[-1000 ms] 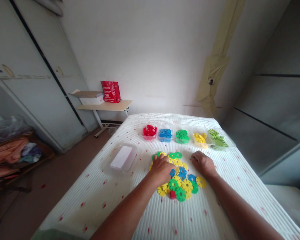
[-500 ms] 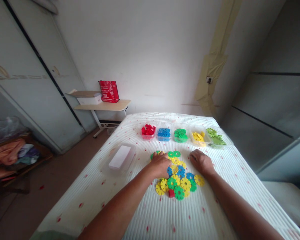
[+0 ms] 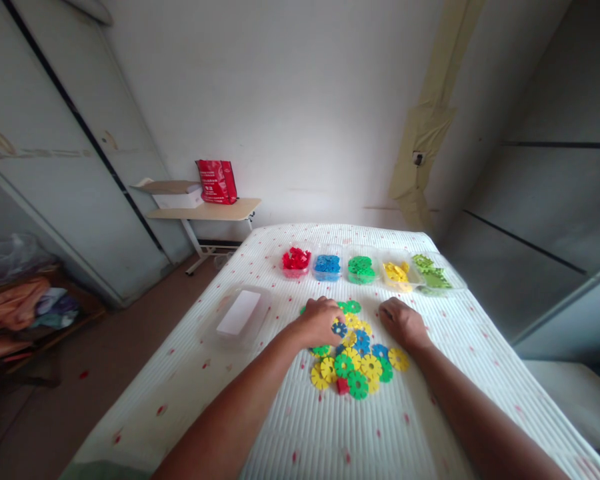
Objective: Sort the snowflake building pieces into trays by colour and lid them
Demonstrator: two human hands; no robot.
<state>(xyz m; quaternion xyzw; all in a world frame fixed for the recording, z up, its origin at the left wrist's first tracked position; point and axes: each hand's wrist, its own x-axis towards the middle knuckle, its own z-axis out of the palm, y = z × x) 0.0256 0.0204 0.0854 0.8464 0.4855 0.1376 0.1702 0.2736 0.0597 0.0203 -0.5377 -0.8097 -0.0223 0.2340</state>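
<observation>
Blue disc [image 3: 339, 329] is held at the thumb & fingertips of the L hand [image 3: 321, 321], on that hand's R side, at the upper L part of the pile [image 3: 371, 367]. No long axis can be given, the disc being round; its notched face is turned roughly twd the viewer. L hand is clearly nearer; R hand [image 3: 404, 323] is kept well apart, w/ yellow & green discs lying btwn the two. L grip is narrow, closed on the disc. R fingers are curled in over the cloth [image 3: 280, 427], just beyond the pile's R side; whether anything is held there can't be told.

Nearer the viewer, a red block [image 3: 343, 386] is set at the pile's near edge. Clear tubs [image 3: 327, 277] of sorted pcs are lined up on the far side, & a white card [image 3: 239, 313] in a clear tray [image 3: 263, 320] is placed well to the L.

Vs ½ s ago: blue disc is shown higher & more fully; L hand has been drawn up slightly, & a green disc [image 3: 321, 350] nr its wrist has been uncovered. R hand is little changed.
</observation>
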